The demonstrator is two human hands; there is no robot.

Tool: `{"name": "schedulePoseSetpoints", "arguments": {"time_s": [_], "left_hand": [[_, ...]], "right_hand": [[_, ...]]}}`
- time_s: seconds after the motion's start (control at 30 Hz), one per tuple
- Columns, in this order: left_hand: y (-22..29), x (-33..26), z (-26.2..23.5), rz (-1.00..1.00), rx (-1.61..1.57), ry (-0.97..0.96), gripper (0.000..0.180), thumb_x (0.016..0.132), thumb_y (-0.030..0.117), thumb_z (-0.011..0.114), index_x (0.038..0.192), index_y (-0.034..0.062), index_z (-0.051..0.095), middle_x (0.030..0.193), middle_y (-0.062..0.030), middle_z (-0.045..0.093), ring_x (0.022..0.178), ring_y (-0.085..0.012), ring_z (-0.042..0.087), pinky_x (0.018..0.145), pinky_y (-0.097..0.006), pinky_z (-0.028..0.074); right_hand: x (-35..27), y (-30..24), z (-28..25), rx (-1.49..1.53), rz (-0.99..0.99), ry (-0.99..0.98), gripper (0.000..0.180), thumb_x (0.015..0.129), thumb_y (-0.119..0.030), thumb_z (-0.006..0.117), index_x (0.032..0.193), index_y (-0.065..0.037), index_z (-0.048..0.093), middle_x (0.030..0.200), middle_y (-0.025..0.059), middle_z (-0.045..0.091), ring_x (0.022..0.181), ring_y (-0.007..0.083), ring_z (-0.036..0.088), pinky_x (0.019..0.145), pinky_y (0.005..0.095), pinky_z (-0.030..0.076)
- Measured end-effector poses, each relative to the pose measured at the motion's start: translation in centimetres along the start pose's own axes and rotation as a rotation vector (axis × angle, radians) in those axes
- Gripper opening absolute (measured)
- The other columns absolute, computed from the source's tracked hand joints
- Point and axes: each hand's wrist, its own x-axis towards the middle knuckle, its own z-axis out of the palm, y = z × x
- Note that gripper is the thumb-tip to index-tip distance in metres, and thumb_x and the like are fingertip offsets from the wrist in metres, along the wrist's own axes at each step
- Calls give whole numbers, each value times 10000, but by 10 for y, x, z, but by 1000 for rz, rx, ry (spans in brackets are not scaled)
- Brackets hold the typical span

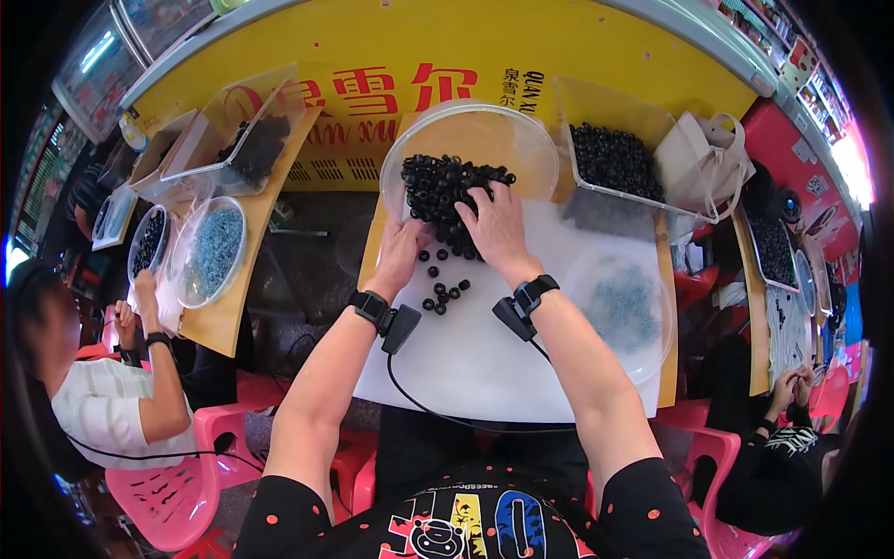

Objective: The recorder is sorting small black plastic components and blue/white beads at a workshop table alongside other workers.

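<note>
My left hand [401,252] rests palm down on the white table sheet [466,354], fingers at the near edge of a heap of small black rings [438,186] spilling out of a clear round bowl [503,130]. My right hand [498,228] lies flat on that heap, fingers spread over the rings. Several loose black rings [444,291] lie on the sheet between my wrists. Both wrists wear black bands with a cable. Whether either hand pinches a ring is hidden under the palms.
A clear bowl of small blue-grey pieces [626,307] sits at my right. A clear tray of black rings [615,163] and a beige bag [700,158] stand behind it. At left, another person's table holds bowls of blue pieces [214,250] and black rings [149,242]. Pink chairs surround.
</note>
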Motion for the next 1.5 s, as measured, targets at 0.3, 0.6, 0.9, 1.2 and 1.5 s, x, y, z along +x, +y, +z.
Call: {"name": "schedulePoseSetpoints", "arguments": {"time_s": [0.3, 0.6, 0.9, 1.2, 1.5], "left_hand": [[-4, -8, 15, 64, -17, 170, 714, 917, -2, 434, 1589, 166, 262, 801, 9, 558, 634, -63, 470, 584, -221, 402], [-8, -11, 25, 85, -261, 255, 729, 895, -2, 465, 1580, 188, 304, 735, 22, 509, 625, -64, 457, 582, -228, 403], [-13, -6, 22, 82, -443, 227, 715, 907, -58, 415, 1573, 178, 304, 1008, -5, 619, 708, -70, 493, 617, -232, 402], [-11, -17, 38, 131, -528, 258, 712, 911, -52, 411, 1574, 175, 282, 1192, -38, 618, 847, -98, 579, 674, -258, 458], [-13, -30, 39, 19, -392, 168, 719, 924, -28, 430, 1586, 181, 246, 1015, -9, 606, 802, -64, 559, 745, -274, 495]], "right_hand": [[-35, -16, -21, 142, -54, -23, 363, 871, -201, 731, 1181, -44, 629, 1290, 213, 520, 1191, 413, 483, 1038, 486, 413], [-45, -18, -32, 344, -45, 14, 227, 895, -121, 693, 1104, -37, 665, 1187, 151, 597, 1136, 354, 546, 992, 438, 465], [-46, 4, -50, 281, 293, 207, 167, 995, -124, 559, 1052, -31, 686, 1116, 112, 625, 1057, 301, 589, 958, 371, 461], [-69, -2, -28, 349, 328, 4, 301, 1003, -262, 538, 983, -28, 726, 1073, 138, 694, 1017, 357, 595, 951, 446, 448], [-51, -21, -70, 304, 353, 12, 217, 968, -202, 610, 926, -17, 716, 842, 152, 651, 899, 354, 596, 818, 446, 466]]}}
